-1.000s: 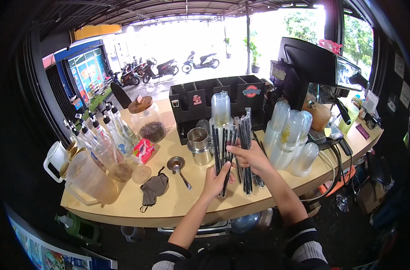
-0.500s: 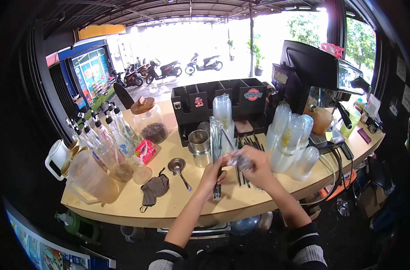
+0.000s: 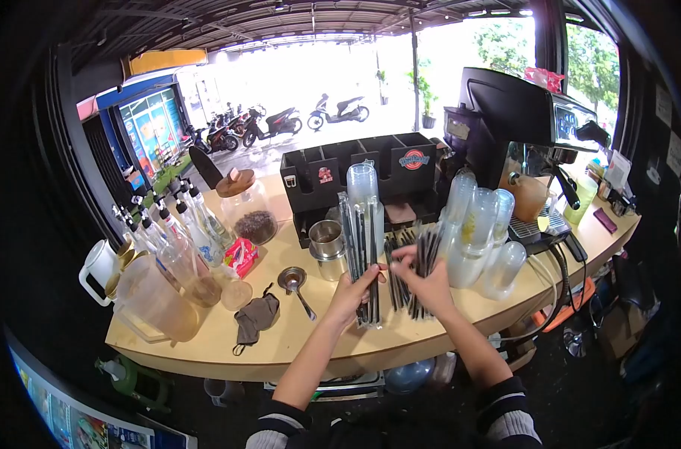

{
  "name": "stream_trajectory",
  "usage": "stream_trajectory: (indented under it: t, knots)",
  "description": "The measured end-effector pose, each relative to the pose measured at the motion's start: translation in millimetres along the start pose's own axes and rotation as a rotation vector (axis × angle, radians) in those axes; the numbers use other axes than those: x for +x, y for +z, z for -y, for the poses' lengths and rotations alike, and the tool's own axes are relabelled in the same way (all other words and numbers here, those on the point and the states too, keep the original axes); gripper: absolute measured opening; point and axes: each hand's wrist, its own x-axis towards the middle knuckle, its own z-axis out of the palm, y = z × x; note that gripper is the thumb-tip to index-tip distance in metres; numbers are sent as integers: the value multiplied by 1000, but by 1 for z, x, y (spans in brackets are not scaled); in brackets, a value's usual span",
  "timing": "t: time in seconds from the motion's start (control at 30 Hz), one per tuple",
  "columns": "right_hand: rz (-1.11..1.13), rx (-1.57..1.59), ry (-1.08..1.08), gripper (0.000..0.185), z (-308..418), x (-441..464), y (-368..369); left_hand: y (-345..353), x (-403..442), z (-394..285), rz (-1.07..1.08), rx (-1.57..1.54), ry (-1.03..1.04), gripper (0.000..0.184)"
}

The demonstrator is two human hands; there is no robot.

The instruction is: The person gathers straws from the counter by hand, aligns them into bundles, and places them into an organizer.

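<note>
1. The left hand (image 3: 349, 298) is closed around a bundle of long, thin, dark straws in clear wrappers (image 3: 361, 251), thumb laid across them; the bundle stands upright above the table (image 3: 273, 346), its tops spread a little.
2. The right hand (image 3: 427, 288) is partly open, thumb and forefinger parted and pointing toward the left hand. A second bundle of dark straws (image 3: 430, 243) rises at its fingers, probably held by the others, though blur and overlap keep me from telling how firmly.
3. The hands are apart but near each other, the right fingertips just beside the left thumb; whether they touch is unclear.
4. More dark straws (image 3: 395, 288) are between the two hands and behind them, over the tabletop.
5. Just left of the first bundle stands a metal cup (image 3: 326, 243), with a metal ladle (image 3: 292, 280) and a dark cloth mask (image 3: 256, 320) farther left. A stack of clear cups (image 3: 363, 183) is behind the bundle; other stacked clear cups (image 3: 476, 224) stand to the right.
6. Half a second ago the right hand was closed in against the left hand's bundle; now it sits farther right and more open, and the left bundle, then narrow, is fanned wider.
</note>
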Motion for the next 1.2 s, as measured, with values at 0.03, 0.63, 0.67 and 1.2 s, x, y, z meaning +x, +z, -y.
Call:
stream_trajectory:
  t: [0.03,0.63,0.67,1.2]
  knots:
    - [-34,152,67,26,1,5,2,1,-3,1,3,32,21,27]
    - [-18,420,66,16,-16,29,26,-6,-18,12,-25,-28,248,24]
    - [-11,453,98,15,-10,27,27,-7,-18,12,-27,-29,247,24]
    - [51,328,224,20,-4,28,33,-6,-12,14,-84,4,290,24]
